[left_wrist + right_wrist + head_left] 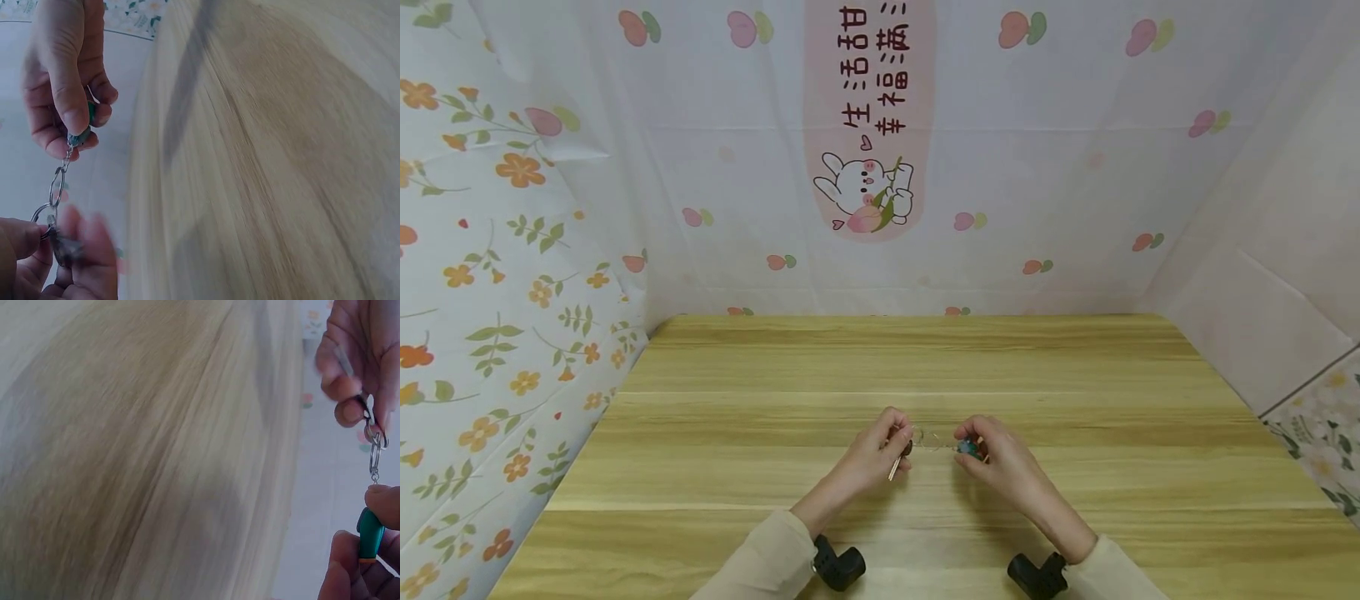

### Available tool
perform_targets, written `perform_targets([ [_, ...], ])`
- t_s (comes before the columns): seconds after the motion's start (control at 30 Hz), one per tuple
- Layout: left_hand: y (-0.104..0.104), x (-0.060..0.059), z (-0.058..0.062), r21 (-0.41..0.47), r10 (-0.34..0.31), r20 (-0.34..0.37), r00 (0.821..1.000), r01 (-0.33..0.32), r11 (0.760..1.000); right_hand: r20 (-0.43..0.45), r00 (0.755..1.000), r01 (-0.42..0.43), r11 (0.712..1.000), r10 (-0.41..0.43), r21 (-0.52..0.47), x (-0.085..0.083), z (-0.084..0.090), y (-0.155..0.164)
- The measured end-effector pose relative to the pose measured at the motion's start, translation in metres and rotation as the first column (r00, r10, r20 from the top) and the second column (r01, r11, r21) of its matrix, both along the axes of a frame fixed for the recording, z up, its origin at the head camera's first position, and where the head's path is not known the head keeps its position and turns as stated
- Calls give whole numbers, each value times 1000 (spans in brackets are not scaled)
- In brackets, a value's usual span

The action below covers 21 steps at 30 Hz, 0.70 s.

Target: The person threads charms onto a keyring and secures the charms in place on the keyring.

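Note:
Above the table, my left hand (880, 446) pinches a metal split ring (39, 212) with a key (894, 468) hanging from it. The key's dark head (67, 250) lies against the fingers, and its blade is blurred in the right wrist view. My right hand (996, 454) grips a small green charm (370, 534) with an orange end, partly covered by the fingers. A short chain (375, 477) runs from the charm to a second ring (57, 186). This second ring links with the one at my left fingers, so the keychain spans between both hands.
The wood-grain table (700, 433) lies below both hands. White patterned cloth (1037, 167) hangs along its back, with a floral cloth (512, 275) at the left and a pale panel (1262, 233) at the right. Dark cameras (838, 567) sit on the wrists.

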State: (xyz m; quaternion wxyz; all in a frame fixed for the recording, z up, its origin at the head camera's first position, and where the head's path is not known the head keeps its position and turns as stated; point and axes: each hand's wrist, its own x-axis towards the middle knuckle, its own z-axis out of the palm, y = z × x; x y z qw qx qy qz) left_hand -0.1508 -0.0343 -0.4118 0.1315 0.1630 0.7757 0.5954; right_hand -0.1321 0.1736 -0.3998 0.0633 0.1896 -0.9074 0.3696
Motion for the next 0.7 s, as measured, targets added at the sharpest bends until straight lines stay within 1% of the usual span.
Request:
perform_targets([
  [0.13,-3,-4,-4,-68,2,-20,1000,-3,998,-21,1000,18,999,-16,51,-1,-2,-1],
  [0.3,-6,-7,-6,-177,-2,-95,995,-15,984,-115,993,35,987,-17,155,-1,-7,-4],
  [0.4,-8,-9,-8,-239,-14,-130,991,-18,971,-144,989,38,974,-6,225,-1,-10,-6],
  [0.5,-9,-11,-11,-291,-20,-146,989,-23,956,-136,991,28,958,12,286,0,-11,-8],
  [0.6,-10,-13,-15,-321,-28,-154,988,-24,947,-136,990,10,939,39,343,0,-13,-10],
  [0.7,-10,-14,-20,-352,-41,-191,981,-29,935,-146,987,-3,922,64,388,0,-15,-11],
])
